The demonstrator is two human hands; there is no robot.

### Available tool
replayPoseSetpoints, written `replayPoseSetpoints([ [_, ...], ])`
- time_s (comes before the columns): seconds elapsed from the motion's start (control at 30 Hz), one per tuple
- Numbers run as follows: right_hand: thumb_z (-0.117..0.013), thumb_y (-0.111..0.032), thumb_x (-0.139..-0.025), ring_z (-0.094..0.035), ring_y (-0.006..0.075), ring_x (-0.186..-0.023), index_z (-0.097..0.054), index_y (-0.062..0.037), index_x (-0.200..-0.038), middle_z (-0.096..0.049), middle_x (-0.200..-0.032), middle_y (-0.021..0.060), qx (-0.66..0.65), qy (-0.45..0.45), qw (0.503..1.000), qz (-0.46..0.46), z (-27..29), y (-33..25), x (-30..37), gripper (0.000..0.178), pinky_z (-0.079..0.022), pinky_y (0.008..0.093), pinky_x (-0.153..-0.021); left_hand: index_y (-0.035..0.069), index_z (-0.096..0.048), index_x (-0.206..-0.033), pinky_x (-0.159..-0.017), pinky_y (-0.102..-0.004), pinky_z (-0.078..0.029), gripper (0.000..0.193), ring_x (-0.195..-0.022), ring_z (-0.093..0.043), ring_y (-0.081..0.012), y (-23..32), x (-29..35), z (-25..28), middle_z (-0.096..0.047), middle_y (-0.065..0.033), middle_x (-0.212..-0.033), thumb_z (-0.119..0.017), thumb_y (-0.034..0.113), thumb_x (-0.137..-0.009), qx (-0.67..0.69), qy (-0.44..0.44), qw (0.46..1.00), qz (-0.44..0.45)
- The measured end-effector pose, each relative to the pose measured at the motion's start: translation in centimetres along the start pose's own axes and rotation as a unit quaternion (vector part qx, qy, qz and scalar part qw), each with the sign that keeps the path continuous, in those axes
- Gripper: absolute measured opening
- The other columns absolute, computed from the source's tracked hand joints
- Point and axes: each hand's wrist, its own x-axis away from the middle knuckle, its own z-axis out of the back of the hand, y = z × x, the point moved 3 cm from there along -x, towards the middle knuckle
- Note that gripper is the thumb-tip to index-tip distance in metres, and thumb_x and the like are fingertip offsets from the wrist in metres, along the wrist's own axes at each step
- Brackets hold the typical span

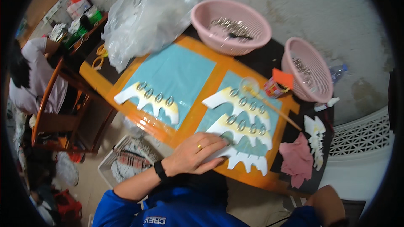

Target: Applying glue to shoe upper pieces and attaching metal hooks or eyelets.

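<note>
1. head view: right forearm [330, 204] blurs at the lower edge; right hand cannot be made out, nor its state.
2. left hand [196, 152], thumb apart from close-set fingers, rests over the left end of the nearest white scalloped piece [247, 162]; whether it grips cannot be told.
3. just beyond, over teal sheeting [230, 79], lie two white pieces [224, 124] bearing metal rings [241, 125].
4. farther, a pink basket [254, 46] holds metal parts [231, 26].

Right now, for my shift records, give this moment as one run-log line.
left hand: touching lowest white cutout | right hand: not visible | metal rings: on three other cutouts | pink baskets: two
</note>
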Motion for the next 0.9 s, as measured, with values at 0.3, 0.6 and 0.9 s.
replayPoseSetpoints([
  [0.3,-0.080,-0.007,-0.076,-0.060,0.0339,-0.090,-0.067,-0.0012,-0.097,-0.064,-0.095,0.0132,0.394,-0.026,0.915,0.083,0.0,3.0,-1.6,0.025,-0.050,0.0409,-0.081,0.001,-0.061,-0.124,-0.086,-0.0400,-0.055,0.043,-0.101,-0.065,-0.0320,0.7,0.5,1.8,-0.066,-0.0152,-0.115,-0.077,0.007,-0.084,0.067,0.013,0.994,0.085],
  [0.6,-0.079,-0.002,-0.075,-0.057,0.0359,-0.096,-0.063,-0.0038,-0.091,-0.059,-0.099,0.0138,0.401,0.010,0.916,0.003,0.4,11.2,-2.5,0.022,-0.048,0.0440,-0.083,0.000,-0.053,-0.133,-0.091,-0.0383,-0.054,0.049,-0.108,-0.063,-0.0311,-0.9,-7.2,4.1,-0.061,-0.0191,-0.124,-0.072,0.015,-0.091,0.042,-0.101,0.966,0.234],
  [0.9,-0.075,0.001,-0.075,-0.059,0.0340,-0.092,-0.067,-0.0053,-0.094,-0.066,-0.090,0.0107,0.379,-0.014,0.925,0.037,1.1,12.1,-2.6,0.021,-0.048,0.0447,-0.082,0.002,-0.030,-0.154,-0.109,-0.0486,-0.040,0.106,-0.129,-0.044,-0.0442,-10.7,-14.6,-4.4,-0.049,-0.0245,-0.141,-0.087,0.030,-0.068,-0.194,-0.191,0.925,0.263],
])
